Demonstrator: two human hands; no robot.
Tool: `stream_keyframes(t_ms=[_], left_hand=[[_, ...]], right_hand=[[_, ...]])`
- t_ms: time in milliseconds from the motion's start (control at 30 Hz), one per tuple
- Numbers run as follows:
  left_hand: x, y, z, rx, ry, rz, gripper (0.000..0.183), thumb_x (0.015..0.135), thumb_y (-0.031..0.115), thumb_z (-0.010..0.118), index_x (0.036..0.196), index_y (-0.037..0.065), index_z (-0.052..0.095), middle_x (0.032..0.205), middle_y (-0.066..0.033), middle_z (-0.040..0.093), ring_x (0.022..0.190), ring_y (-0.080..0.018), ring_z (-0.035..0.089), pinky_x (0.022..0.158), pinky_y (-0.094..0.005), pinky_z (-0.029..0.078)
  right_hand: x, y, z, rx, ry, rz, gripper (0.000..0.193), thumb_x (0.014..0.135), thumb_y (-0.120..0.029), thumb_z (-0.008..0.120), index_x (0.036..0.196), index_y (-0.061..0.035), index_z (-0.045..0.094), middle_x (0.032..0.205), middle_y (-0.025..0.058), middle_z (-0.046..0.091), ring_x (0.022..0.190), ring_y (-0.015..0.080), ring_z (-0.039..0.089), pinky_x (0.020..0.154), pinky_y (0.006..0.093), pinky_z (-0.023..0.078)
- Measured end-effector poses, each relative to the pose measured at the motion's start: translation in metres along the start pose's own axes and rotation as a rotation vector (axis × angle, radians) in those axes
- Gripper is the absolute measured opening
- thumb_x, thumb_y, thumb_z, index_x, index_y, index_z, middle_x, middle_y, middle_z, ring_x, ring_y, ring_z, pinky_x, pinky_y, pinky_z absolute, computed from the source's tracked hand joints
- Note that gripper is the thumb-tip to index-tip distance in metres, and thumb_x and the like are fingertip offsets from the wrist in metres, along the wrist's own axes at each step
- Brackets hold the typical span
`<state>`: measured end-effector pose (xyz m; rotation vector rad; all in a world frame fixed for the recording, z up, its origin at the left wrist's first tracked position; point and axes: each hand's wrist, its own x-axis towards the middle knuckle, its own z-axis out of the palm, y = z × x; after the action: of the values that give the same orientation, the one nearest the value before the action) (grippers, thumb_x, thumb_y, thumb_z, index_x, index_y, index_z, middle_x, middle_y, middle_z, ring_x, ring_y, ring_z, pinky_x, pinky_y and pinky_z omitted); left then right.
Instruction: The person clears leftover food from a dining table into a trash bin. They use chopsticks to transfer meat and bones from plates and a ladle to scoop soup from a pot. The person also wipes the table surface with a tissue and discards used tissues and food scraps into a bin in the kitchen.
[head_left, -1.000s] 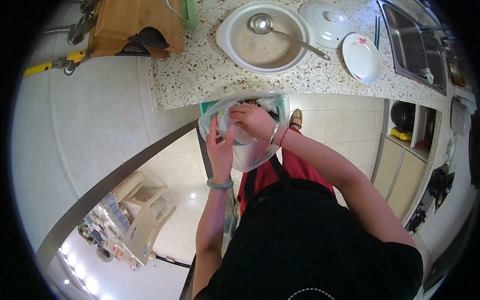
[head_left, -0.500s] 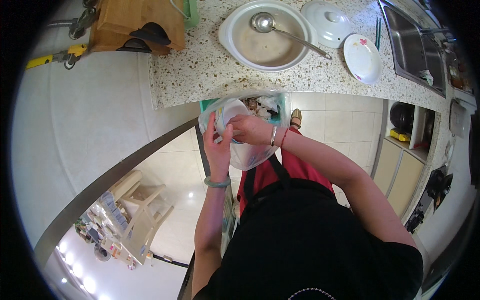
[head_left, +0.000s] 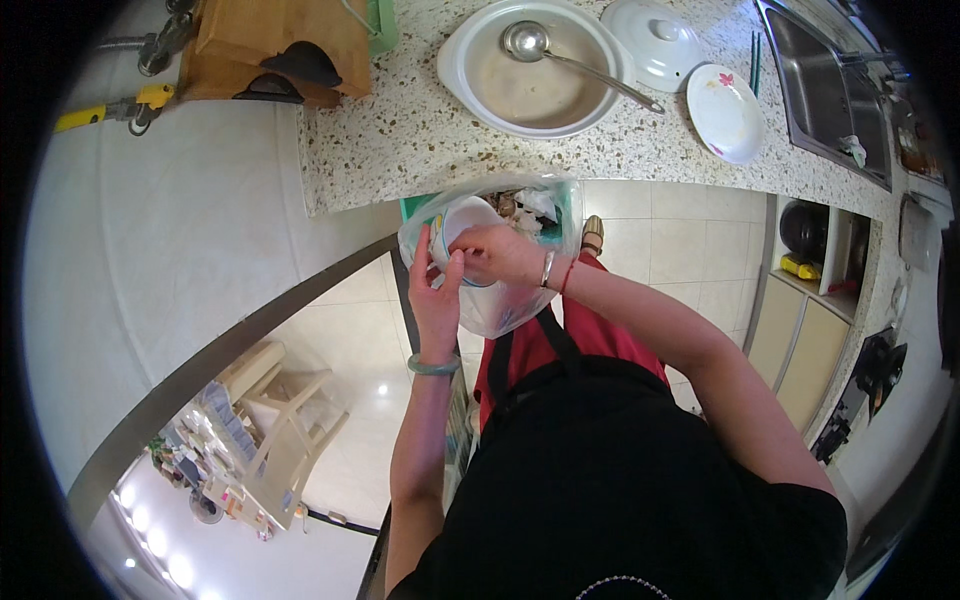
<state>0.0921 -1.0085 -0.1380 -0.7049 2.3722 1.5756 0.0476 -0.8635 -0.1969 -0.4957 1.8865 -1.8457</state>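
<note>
A white bowl (head_left: 468,215) with a coloured pattern on its outside is tilted over a lined waste bin. My left hand (head_left: 436,290) grips it from the left, with fingers along the outer wall and the thumb near the rim. At the bowl's near side, my right hand (head_left: 498,255) has its fingers curled and pinched together over the opening. Whatever is between those fingertips is hidden. Beneath, a clear plastic bag (head_left: 490,315) lines the green bin (head_left: 571,212). Food scraps and crumpled white tissue (head_left: 537,205) lie in it.
On the speckled counter (head_left: 390,150) stand a white pot (head_left: 452,75) with a ladle (head_left: 600,80) in it, its lid (head_left: 655,45) and a floral plate (head_left: 724,115). Green chopsticks (head_left: 755,65) lie by the sink (head_left: 800,90). Wooden cutting boards (head_left: 230,40) are at far left.
My right hand's fingers have shifted slightly up and left at the bowl's opening. My left hand keeps its grip, and the bowl stays tilted over the bin.
</note>
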Motion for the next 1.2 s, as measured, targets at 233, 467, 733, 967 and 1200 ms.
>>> stream_keyframes(t_ms=[233,467,733,967,1200], left_hand=[[-0.006,0.003,-0.004,-0.026,-0.017,0.056,0.059,0.091,0.016,0.064,0.145,0.011,0.04,0.109,-0.003,0.059,0.085,-0.0067,0.054,0.073,-0.0218,0.045],[-0.008,0.018,-0.004,-0.164,-0.063,-0.065,0.058,0.092,0.015,0.063,0.145,0.012,0.04,0.099,0.0007,0.055,0.079,-0.0059,0.05,0.072,-0.0222,0.045],[-0.011,0.013,-0.006,-0.249,-0.068,-0.115,0.06,0.094,0.019,0.062,0.147,0.013,0.036,0.101,0.0004,0.052,0.09,-0.0087,0.053,0.082,-0.0279,0.049],[-0.013,0.03,0.0,-0.36,-0.129,-0.135,0.057,0.097,0.02,0.056,0.148,0.009,0.033,0.127,-0.0064,0.052,0.109,-0.0146,0.054,0.094,-0.0309,0.046],[-0.016,0.026,-0.002,-0.377,-0.137,-0.088,0.057,0.099,0.02,0.053,0.148,0.004,0.03,0.135,-0.0085,0.049,0.117,-0.0171,0.051,0.097,-0.032,0.045]], right_hand=[[-0.003,0.015,-0.02,-0.838,-0.165,-0.331,0.011,0.077,-0.012,0.061,0.086,-0.0087,0.065,0.093,0.0054,0.062,0.095,0.0261,0.056,0.086,0.0362,0.045],[0.008,0.016,0.0,-0.567,0.31,-0.421,0.013,0.076,-0.01,0.057,0.086,-0.007,0.064,0.093,0.0067,0.06,0.098,0.0275,0.057,0.09,0.0387,0.048],[-0.004,0.008,-0.014,-0.584,-0.089,-0.193,0.015,0.079,-0.008,0.057,0.092,-0.0053,0.064,0.103,0.0106,0.062,0.107,0.0279,0.058,0.093,0.0378,0.048],[0.009,0.004,0.004,0.05,0.074,-0.155,0.017,0.087,-0.012,0.059,0.102,-0.0047,0.064,0.101,0.0104,0.064,0.102,0.03,0.06,0.085,0.0374,0.049],[-0.006,-0.001,-0.011,-0.266,-0.268,-0.226,0.016,0.082,-0.018,0.061,0.092,-0.0069,0.067,0.087,0.0123,0.065,0.093,0.0324,0.062,0.08,0.0392,0.051]])
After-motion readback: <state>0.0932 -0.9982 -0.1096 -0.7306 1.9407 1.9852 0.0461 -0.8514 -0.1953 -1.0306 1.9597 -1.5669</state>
